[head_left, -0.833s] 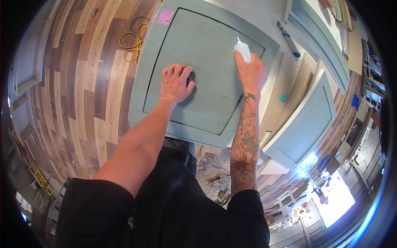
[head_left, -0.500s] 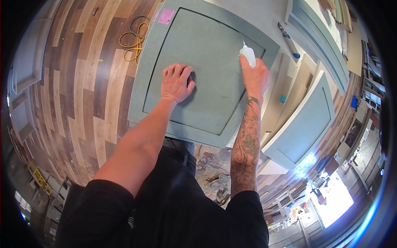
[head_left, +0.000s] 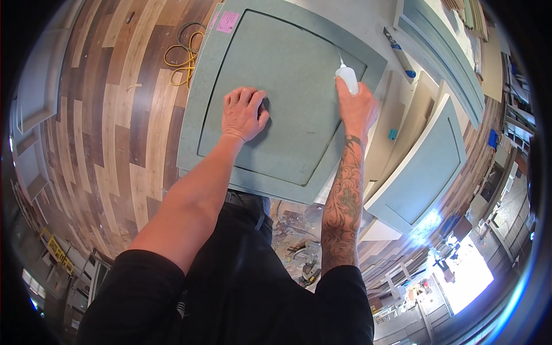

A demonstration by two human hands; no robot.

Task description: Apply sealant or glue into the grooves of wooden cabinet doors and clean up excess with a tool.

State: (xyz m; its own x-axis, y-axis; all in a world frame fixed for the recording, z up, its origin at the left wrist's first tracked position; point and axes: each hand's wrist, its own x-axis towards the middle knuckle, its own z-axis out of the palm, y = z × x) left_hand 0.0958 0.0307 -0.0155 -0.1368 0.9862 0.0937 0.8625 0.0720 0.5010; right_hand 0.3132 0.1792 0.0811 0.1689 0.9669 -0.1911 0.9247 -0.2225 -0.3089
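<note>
A grey-green cabinet door (head_left: pixel 276 69) with a recessed centre and a dark groove around it lies flat before me. My right hand (head_left: pixel 357 106) is closed around a small white squeeze bottle (head_left: pixel 347 77) with a narrow nozzle. The thin tip points away from me, at the groove along the door's far right side; whether it touches cannot be told. On the middle left of the door rests my left hand (head_left: pixel 242 112), its fingers curled under. Something dark shows between its thumb and forefinger, too hidden to name. A pink label (head_left: pixel 228 22) sticks to the far left corner.
Left of the door, a yellow cord (head_left: pixel 185 66) lies coiled on the wood-plank floor (head_left: pixel 118 109). To the right are a blue-handled tool (head_left: pixel 405 60), a small teal block (head_left: pixel 393 134) and another panelled door (head_left: pixel 422 172). Tools (head_left: pixel 305 256) sit low, below the near edge.
The view has shifted slightly. The bottle and my right hand have come a little nearer and to the right along the groove. My left hand stays at its spot on the door.
</note>
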